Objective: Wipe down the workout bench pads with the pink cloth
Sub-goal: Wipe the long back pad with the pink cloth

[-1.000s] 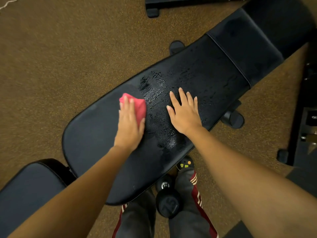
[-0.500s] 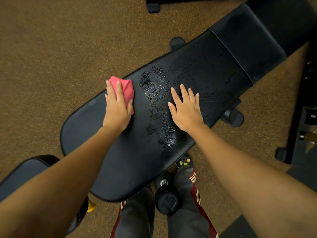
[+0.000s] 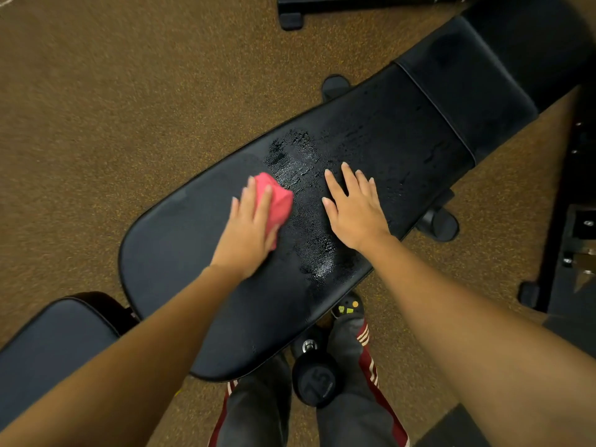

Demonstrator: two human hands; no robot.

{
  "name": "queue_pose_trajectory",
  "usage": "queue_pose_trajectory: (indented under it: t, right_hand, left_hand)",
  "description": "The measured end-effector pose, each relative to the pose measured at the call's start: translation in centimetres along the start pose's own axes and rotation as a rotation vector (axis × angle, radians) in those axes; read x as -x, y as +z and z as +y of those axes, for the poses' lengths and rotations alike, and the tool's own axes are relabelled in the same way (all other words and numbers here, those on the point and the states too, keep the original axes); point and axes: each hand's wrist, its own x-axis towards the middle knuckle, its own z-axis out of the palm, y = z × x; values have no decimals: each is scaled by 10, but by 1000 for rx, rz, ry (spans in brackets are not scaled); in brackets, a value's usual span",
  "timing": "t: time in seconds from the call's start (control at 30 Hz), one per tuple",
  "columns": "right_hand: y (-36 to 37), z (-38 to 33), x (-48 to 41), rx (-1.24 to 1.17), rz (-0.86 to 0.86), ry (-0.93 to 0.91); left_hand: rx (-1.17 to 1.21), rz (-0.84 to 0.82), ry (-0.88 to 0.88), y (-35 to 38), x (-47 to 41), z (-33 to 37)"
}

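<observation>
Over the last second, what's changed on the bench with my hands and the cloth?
Your left hand swept the pink cloth out toward the pad's far edge, then back toward the wet patch, ending closer to your right hand. The right hand stayed flat on the bench pad; nothing was let go.

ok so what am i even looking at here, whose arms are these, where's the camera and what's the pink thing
No machine here: these are a person's two bare arms, seen from a camera worn on their head, looking down. The long black shape is a bench pad on a brown floor. The left hand presses flat on a pink cloth lying on the pad, fingers straight rather than curled round it. The right hand rests flat on the pad and holds nothing. Between the hands the pad shines with wet streaks. Below it are the person's legs and a dumbbell.
</observation>
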Motion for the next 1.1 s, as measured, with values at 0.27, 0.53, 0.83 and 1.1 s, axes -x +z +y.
queue_pose_trajectory:
  t: [0.27,0.53,0.83,1.1]
  right_hand:
    - [1,3,3,7,-31,-10]
    - [1,3,3,-10,-25,-25]
    - [-3,13,5,-28,-27,-73]
    - [-5,13,5,-47,-12,-78]
  left_hand:
    - [67,46,-81,4,5,16]
    - [-38,-1,141,16,15,21]
    - [16,76,-46,21,6,47]
    - [-153,0,120,30,12,63]
